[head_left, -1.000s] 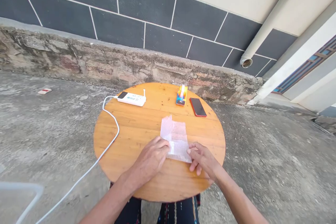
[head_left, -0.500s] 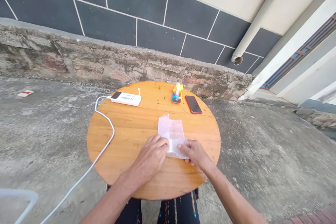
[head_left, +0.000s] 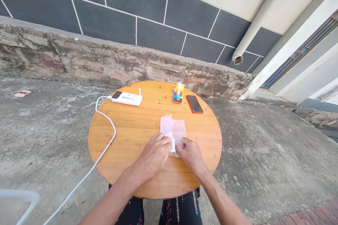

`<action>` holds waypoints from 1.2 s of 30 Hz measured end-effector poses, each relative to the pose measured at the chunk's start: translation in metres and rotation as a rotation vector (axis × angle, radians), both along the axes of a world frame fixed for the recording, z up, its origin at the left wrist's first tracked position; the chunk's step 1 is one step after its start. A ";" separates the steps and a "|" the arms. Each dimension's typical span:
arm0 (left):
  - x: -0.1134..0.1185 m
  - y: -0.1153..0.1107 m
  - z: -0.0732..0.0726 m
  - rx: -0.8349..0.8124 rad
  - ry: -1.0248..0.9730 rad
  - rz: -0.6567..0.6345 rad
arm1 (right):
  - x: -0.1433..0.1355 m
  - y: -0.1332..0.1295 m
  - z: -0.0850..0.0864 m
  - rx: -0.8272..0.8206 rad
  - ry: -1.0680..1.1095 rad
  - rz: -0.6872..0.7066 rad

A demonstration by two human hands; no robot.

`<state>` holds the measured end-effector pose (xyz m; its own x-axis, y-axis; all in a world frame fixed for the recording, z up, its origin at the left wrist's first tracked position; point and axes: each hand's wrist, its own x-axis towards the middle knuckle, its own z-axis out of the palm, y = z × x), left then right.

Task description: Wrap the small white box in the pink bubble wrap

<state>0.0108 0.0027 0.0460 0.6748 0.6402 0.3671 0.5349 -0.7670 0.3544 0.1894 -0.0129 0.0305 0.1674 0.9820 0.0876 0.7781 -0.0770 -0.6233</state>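
Pinkish translucent bubble wrap lies folded on the round wooden table, near its middle. My left hand has its fingers curled on the left edge of the wrap, pinching it. On the right side of the wrap's near part, my right hand is closed with its fingertips at the wrap; whatever it grips is hidden. Between the hands a shiny whitish strip runs along the wrap.
Toward the table's far edge are a white power bank-like device with a cable trailing off left, a yellow and blue tape dispenser and a red-edged phone. A stone-based wall stands behind.
My right hand has moved slightly left and its fingers have curled in, off the wrap's right edge. The wrap's near part looks flatter and narrower. My left hand has barely moved.
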 end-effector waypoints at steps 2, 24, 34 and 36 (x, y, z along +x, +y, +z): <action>0.000 0.000 0.001 -0.001 0.006 -0.003 | 0.000 -0.003 0.002 0.006 0.026 0.011; -0.003 -0.001 -0.003 -0.069 -0.154 -0.033 | -0.018 -0.025 0.020 0.292 0.034 0.305; -0.005 -0.002 -0.008 -0.058 -0.219 -0.021 | -0.020 -0.028 0.004 0.406 -0.014 0.342; -0.005 -0.002 -0.006 -0.075 -0.236 -0.014 | -0.019 -0.031 0.002 0.416 0.022 0.350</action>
<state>0.0059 0.0004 0.0402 0.5850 0.6626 0.4677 0.4199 -0.7408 0.5243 0.1707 -0.0437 0.0326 -0.1575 0.8623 0.4812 0.6991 0.4415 -0.5624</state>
